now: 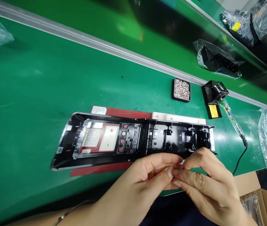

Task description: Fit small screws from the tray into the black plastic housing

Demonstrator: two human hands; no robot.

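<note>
Left hand and right hand meet fingertip to fingertip, pinching something too small to tell, just below the black housing.

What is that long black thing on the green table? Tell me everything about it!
The black frame is a long, flat plastic shell lying open side up on the green table. Inside are ribs, holes and small posts; toward its left end sits a pale and red panel, and a row of reddish dots runs near the middle. It rests on a red sheet, with a white strip behind its right end. The left hand and right hand meet, fingertips pinched together, at its near right edge.
</note>
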